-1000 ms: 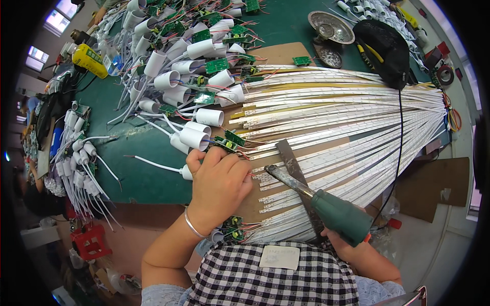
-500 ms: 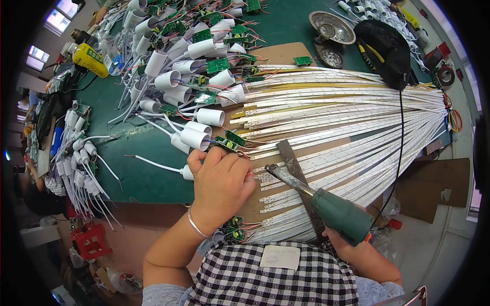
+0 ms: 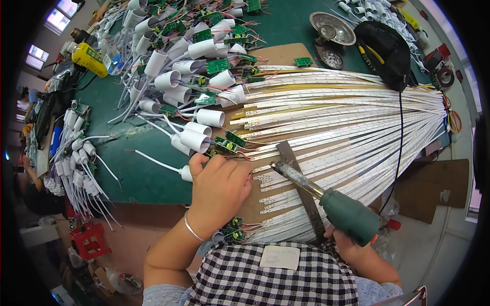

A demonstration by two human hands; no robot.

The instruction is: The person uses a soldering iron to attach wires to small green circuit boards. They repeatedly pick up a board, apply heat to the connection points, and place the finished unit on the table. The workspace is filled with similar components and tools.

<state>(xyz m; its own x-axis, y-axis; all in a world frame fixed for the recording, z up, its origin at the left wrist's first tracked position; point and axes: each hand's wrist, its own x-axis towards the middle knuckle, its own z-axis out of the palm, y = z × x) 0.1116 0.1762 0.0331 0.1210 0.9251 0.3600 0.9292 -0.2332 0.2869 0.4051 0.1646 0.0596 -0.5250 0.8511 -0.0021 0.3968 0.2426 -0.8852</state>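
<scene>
My right hand grips a soldering iron with a green handle. Its tip points left, just above the ends of white LED strips and a little apart from my left hand. My left hand is closed, knuckles up, beside the strip ends; whatever its fingertips pinch is hidden under them. A white cylindrical cap with a cable lies partly beneath that hand. Just beyond the knuckles sit small green circuit boards with thin red wires. A dark flat metal bar lies across the strips under the iron.
A heap of white caps with cables and boards covers the table's far left. At the back right are a metal dish and a black cloth-like bundle. A black cord crosses the strips. A yellow bottle stands far left.
The soldering iron has moved slightly to the right, its handle a little lower and its tip farther from my left hand. My left hand has shifted slightly left.
</scene>
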